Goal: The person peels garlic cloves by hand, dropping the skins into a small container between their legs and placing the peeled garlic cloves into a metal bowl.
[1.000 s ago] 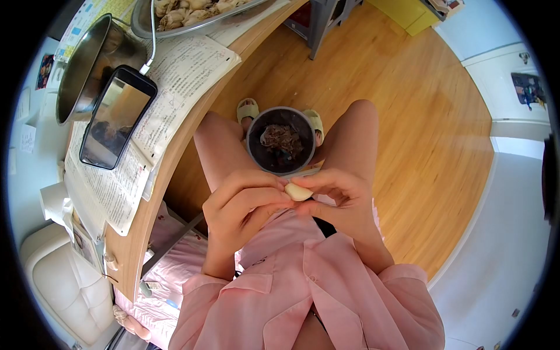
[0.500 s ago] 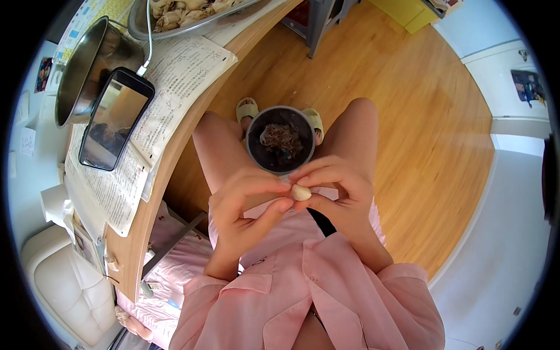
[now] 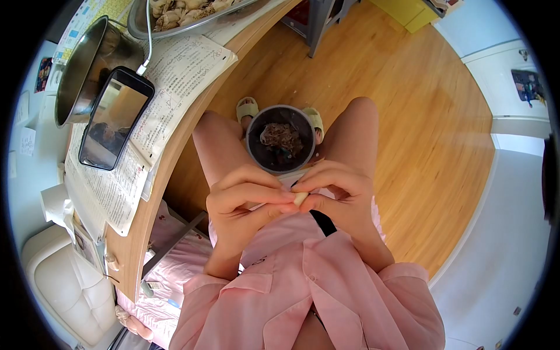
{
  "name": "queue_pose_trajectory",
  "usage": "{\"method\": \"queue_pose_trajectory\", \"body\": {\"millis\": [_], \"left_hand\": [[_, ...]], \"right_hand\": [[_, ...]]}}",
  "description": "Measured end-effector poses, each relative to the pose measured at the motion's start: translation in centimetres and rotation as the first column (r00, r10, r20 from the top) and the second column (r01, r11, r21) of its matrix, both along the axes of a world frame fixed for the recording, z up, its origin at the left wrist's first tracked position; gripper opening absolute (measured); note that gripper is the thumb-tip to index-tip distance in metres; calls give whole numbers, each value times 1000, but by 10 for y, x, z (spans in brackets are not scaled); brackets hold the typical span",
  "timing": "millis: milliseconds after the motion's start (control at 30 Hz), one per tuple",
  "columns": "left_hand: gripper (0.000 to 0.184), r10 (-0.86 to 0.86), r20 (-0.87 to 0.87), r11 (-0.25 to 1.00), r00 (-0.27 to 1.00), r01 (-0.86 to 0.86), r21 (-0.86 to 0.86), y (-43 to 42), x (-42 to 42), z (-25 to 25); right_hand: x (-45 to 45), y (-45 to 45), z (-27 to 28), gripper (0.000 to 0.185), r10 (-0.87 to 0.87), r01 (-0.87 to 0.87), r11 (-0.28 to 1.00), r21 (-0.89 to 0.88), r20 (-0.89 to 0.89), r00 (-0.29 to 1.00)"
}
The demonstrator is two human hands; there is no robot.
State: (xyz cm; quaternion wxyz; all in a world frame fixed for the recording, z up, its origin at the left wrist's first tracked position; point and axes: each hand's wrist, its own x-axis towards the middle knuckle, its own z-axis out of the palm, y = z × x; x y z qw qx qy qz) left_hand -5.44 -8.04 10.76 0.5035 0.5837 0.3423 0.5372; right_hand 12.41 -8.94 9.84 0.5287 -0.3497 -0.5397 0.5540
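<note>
A pale garlic clove [image 3: 300, 199] is pinched between the fingertips of both hands, above my lap. My left hand [image 3: 248, 198] grips its left side with thumb and fingers together. On the other side, my right hand [image 3: 337, 188] has thumb and fingers closed on the same clove, partly covering it. Just beyond the hands, between my feet, stands a dark round bin [image 3: 252, 147] with brownish papery skins [image 3: 281, 137] in it.
On the wooden desk [image 3: 182, 146] at left lie printed sheets [image 3: 185, 73]. A phone [image 3: 116, 116] with a white cable leans against a steel bowl [image 3: 73, 73]. Farther back is a metal tray [image 3: 192, 32] of garlic bulbs. A grey stool [image 3: 317, 35] stands on the wooden floor.
My left thumb and fingers have closed in on the clove, which half a second ago showed more fully in my right fingertips. The clove now sits slightly lower and more covered.
</note>
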Motion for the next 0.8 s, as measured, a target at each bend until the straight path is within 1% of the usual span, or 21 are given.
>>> {"method": "queue_pose_trajectory", "body": {"millis": [100, 200, 300, 400, 500, 600, 700, 800], "left_hand": [[18, 49, 12, 999, 999, -49, 15, -2, 3, -1], [13, 106, -44, 988, 993, -100, 114, -4, 6, -4], [11, 93, -28, 995, 995, -92, 23, -5, 6, -4], [11, 45, -56, 996, 997, -40, 83, -4, 3, -6], [13, 58, 9, 994, 998, -58, 96, -3, 6, -6], [16, 121, 48, 993, 991, -121, -13, -5, 10, 1], [19, 28, -128, 991, 991, -10, 136, 4, 4, 5], [19, -15, -114, 977, 993, 39, 207, 9, 2, 5]], "right_hand": [[-4, -2, 2, 18, -1, -18, 992, -125, -153, 988], [-6, -3, 0, 17, 0, -29, 989, -142, -200, 980], [-5, -4, -4, 17, 2, -25, 989, -144, -161, 987], [-7, -4, -1, 16, 1, -51, 980, -191, -254, 967], [-12, -5, -2, 15, -9, -144, 938, -316, -435, 900], [-9, -3, -6, 15, 25, -150, 953, -264, -423, 906], [-9, -3, -9, 14, 48, -199, 943, -266, -482, 875], [-6, -3, -5, 13, 75, -257, 913, -318, -489, 869]]}}
